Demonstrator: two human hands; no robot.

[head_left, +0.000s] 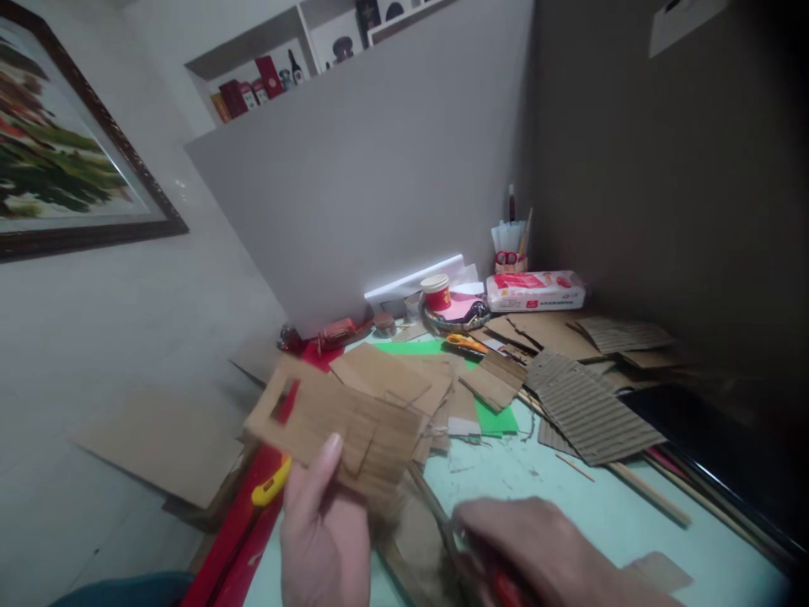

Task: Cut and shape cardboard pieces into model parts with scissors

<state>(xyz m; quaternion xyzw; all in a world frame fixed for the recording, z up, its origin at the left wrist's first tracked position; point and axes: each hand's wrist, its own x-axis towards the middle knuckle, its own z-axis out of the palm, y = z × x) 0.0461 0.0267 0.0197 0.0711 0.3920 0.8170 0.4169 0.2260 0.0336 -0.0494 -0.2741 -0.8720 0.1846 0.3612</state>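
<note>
My left hand (325,527) is closed on a brown cardboard piece (360,421), the thumb on its upper face. The piece is tilted above the table and has a rectangular cut-out near its left end, with red showing through. My right hand (537,544), blurred by motion, is closed around what look like scissors (436,506), with a long dark blade and some red at the handle. The blade lies near the right lower edge of the cardboard, and I cannot tell whether they touch. A yellow-handled tool (271,482) lies left of my left hand.
Flat cardboard pieces (379,371) and corrugated cardboard (591,405) cover the pale green table (493,480). Orange-handled scissors (466,342) lie farther back. A red paper cup (436,292) and a tissue pack (536,291) stand by the partition. A black flat object (708,447) lies right.
</note>
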